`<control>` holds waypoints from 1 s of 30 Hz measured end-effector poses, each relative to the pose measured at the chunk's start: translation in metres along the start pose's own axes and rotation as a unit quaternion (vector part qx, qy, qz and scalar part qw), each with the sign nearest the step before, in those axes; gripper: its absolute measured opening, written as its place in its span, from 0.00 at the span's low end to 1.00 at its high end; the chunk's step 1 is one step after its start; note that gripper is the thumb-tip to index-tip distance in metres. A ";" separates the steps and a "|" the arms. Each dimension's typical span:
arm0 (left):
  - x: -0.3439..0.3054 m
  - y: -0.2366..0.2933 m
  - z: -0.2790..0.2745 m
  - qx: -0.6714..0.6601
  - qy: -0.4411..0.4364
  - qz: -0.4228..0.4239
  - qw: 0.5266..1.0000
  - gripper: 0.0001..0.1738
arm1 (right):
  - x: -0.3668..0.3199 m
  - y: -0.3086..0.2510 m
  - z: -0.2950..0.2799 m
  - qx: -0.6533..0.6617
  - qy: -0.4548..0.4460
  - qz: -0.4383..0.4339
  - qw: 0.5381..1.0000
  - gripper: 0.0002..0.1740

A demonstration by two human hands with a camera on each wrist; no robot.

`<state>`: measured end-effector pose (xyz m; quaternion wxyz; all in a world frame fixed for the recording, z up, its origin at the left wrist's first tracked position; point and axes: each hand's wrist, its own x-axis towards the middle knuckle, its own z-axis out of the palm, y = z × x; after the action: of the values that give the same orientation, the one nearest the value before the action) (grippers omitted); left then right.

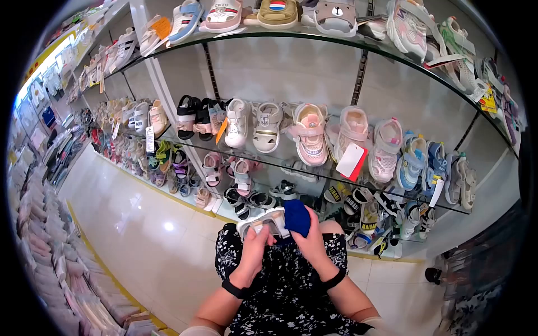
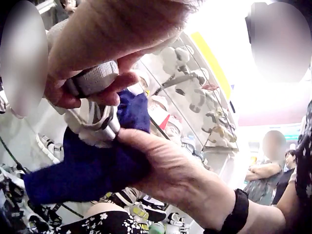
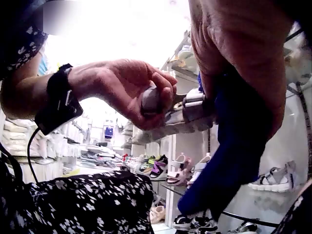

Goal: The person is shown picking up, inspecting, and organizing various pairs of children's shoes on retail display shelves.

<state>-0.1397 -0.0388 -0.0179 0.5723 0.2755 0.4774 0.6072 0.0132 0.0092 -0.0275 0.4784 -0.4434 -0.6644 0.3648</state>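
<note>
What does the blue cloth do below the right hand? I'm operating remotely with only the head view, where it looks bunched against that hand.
Observer: In the right wrist view, the blue cloth hangs down past the right hand, with a long end drooping toward the picture's lower left.
Operator: Does anything run from the left wrist?
Observer: Yes. The right wrist view shows a thin dark cable curving down from a dark box on the left wristband.
Operator: Is anyone else around?
Observer: The left wrist view shows a person in the background, an arm across the body, and a second person in dark clothes beside them.
</note>
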 end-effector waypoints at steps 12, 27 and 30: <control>0.003 -0.020 -0.007 0.041 -0.008 -0.149 0.988 0.09 | 0.014 0.008 -0.026 -0.235 -0.201 0.029 0.951 0.32; 0.008 -0.009 -0.020 0.025 0.043 -0.083 0.995 0.09 | 0.035 0.092 0.009 0.350 0.092 0.258 0.896 0.24; 0.008 -0.003 -0.026 0.028 0.040 -0.071 0.996 0.11 | 0.035 0.065 -0.024 0.476 0.042 0.262 0.838 0.20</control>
<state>-0.1627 -0.0378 -0.0324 0.5867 0.2319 0.5351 0.5618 0.0468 0.0658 -0.0687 0.5449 -0.3332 -0.2471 0.7287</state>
